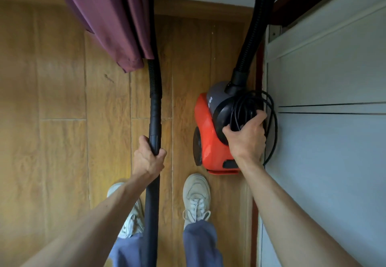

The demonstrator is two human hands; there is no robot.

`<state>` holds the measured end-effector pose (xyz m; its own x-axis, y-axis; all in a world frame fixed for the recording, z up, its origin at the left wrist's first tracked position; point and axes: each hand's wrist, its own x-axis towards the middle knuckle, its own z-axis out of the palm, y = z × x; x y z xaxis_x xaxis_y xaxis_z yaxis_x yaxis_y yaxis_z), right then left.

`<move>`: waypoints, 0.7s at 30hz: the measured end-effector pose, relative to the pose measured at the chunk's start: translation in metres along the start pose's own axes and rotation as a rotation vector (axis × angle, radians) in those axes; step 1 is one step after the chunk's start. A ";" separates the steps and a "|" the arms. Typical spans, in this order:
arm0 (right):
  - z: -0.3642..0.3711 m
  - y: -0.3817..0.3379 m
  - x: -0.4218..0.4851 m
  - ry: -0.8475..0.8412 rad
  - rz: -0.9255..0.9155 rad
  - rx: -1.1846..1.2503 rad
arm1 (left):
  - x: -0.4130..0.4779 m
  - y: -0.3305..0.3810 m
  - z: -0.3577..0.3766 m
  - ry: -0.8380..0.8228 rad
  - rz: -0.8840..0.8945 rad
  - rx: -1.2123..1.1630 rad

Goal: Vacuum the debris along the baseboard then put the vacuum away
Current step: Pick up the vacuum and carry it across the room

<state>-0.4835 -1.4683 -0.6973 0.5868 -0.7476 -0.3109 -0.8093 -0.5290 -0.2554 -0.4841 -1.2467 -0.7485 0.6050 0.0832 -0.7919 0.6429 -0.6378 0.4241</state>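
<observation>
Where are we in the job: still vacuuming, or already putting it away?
Vacuuming looks finished: the black power cord is coiled, and no debris shows along the wooden baseboard. In hand: the right hand grips the cord and the red canister vacuum; the left hand holds the black wand tube. Left: stowing it; no storage spot is identifiable.

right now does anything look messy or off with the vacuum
The power cord is the one odd bit: bunched loosely under the right hand on the red vacuum, loops spilling toward the white cabinet. No damage visible.
</observation>
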 end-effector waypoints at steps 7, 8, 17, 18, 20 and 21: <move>-0.009 0.004 0.001 -0.052 -0.020 0.120 | -0.029 -0.002 0.001 0.125 0.061 -0.017; -0.009 0.005 0.001 -0.057 -0.024 0.130 | -0.034 -0.003 0.002 0.142 0.065 -0.019; -0.018 0.020 -0.030 -0.114 -0.134 0.143 | -0.091 -0.020 -0.003 0.232 0.101 -0.072; -0.020 0.022 -0.037 -0.124 -0.147 0.133 | -0.098 -0.023 -0.006 0.240 0.104 -0.074; -0.028 0.025 -0.051 -0.152 -0.167 0.122 | -0.114 -0.030 -0.014 0.254 0.108 -0.079; -0.034 0.027 -0.060 -0.162 -0.174 0.118 | -0.123 -0.034 -0.019 0.264 0.111 -0.082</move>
<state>-0.5412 -1.4513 -0.6549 0.7211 -0.5703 -0.3934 -0.6928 -0.5865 -0.4197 -0.5710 -1.2210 -0.6572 0.7681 0.2194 -0.6016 0.5953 -0.5908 0.5445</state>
